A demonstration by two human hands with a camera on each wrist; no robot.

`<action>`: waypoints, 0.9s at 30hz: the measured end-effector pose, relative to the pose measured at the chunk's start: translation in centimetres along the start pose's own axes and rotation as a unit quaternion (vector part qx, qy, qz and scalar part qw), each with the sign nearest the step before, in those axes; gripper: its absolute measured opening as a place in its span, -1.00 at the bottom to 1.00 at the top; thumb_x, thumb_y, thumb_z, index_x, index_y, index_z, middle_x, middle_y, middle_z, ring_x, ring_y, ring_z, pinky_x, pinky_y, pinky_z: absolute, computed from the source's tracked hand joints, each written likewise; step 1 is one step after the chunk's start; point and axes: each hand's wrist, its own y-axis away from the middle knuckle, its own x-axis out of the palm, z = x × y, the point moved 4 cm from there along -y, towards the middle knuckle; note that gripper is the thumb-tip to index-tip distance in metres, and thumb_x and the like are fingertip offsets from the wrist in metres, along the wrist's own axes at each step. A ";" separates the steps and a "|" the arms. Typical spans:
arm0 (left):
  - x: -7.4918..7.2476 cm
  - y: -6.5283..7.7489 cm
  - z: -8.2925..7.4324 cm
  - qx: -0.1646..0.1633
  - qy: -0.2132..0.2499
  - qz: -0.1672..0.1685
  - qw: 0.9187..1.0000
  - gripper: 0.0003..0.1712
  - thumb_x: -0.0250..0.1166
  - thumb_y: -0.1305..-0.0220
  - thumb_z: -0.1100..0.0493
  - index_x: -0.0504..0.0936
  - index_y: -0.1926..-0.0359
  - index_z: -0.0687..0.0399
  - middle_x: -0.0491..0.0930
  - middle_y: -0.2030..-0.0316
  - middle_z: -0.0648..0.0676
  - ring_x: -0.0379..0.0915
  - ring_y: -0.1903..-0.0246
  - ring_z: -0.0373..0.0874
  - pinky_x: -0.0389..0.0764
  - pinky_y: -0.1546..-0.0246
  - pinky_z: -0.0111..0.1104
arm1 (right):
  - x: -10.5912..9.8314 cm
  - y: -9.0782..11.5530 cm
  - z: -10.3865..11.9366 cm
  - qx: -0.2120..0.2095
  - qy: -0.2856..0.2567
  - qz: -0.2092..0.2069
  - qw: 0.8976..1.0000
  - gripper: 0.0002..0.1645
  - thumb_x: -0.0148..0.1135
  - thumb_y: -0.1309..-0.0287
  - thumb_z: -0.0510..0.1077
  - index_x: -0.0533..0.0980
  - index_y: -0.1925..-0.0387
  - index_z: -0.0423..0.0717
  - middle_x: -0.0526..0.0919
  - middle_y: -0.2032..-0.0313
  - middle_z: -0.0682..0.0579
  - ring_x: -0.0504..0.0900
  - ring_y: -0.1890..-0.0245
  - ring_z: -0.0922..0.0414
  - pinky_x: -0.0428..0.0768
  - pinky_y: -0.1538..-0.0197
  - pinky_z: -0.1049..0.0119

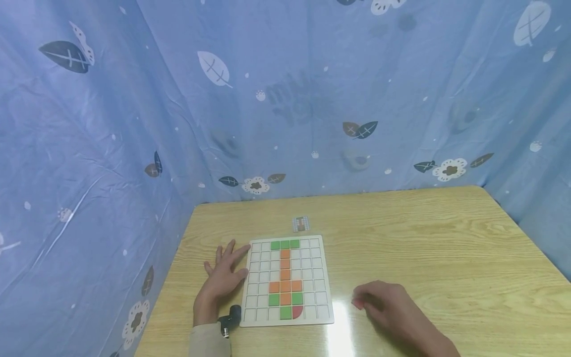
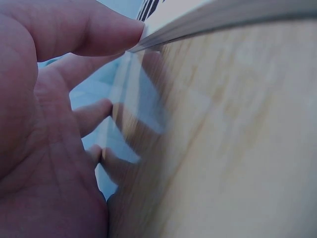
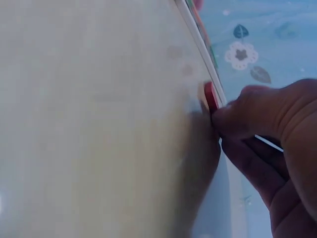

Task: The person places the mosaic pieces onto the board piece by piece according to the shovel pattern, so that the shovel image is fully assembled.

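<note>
A white square grid board [image 1: 258,287] lies on the table, with green tiles [image 1: 285,244], orange tiles [image 1: 285,274] and one red rounded tile [image 1: 297,312] set in its cells. My left hand [image 1: 223,277] rests at the board's left edge, fingers spread, thumb and index fingertip touching the rim. To the right of the board, my right hand [image 1: 388,302] pinches a small red tile [image 3: 211,96] between thumb and fingers, just over the tabletop. Most of that tile is hidden by the fingers in the head view.
A small picture card [image 1: 301,223] lies behind the board. Beside the left wrist is a black device [image 1: 230,317]. The wooden table [image 1: 424,238] reaches back to a blue patterned curtain [image 1: 312,99], which also hangs close along the left side.
</note>
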 end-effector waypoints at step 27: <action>0.2 -0.3 0.4 -0.007 0.005 0.006 1.000 -0.21 0.28 -0.39 0.18 0.45 -0.63 -0.22 -0.14 -0.79 0.25 -0.62 -0.74 0.40 -0.78 -0.46 0.54 | 1.4 -0.3 1.6 0.017 0.016 -0.012 1.000 -0.68 0.60 -0.13 -0.24 0.77 0.15 0.23 0.82 0.15 0.39 0.75 0.13 0.37 0.80 0.02 0.31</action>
